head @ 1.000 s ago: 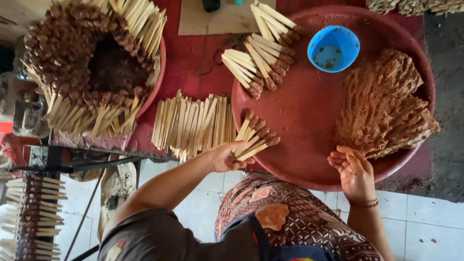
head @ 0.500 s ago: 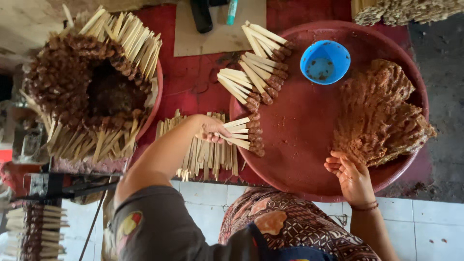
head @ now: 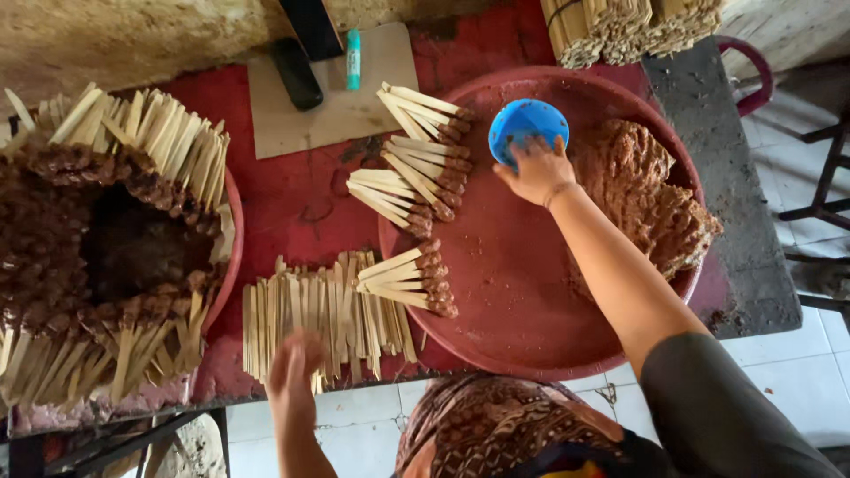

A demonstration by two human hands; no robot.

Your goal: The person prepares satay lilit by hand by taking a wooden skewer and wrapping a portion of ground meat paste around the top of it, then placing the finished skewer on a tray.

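Bare bamboo sticks [head: 328, 314] piled on the red table [head: 301, 199] beside a round red tray [head: 522, 292], blurred left hand [head: 295, 363] over them, grip seemingly loose, right hand [head: 536, 170] fingers dipped into a blue bowl [head: 524, 124], holding nothing, coated skewers [head: 412, 281] just beside the pile.

Soft daylight, motion-blurred left hand [head: 295, 363]

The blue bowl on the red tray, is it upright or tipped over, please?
Upright: the blue bowl shows its open mouth upward on the red tray, the right hand touching its rim.
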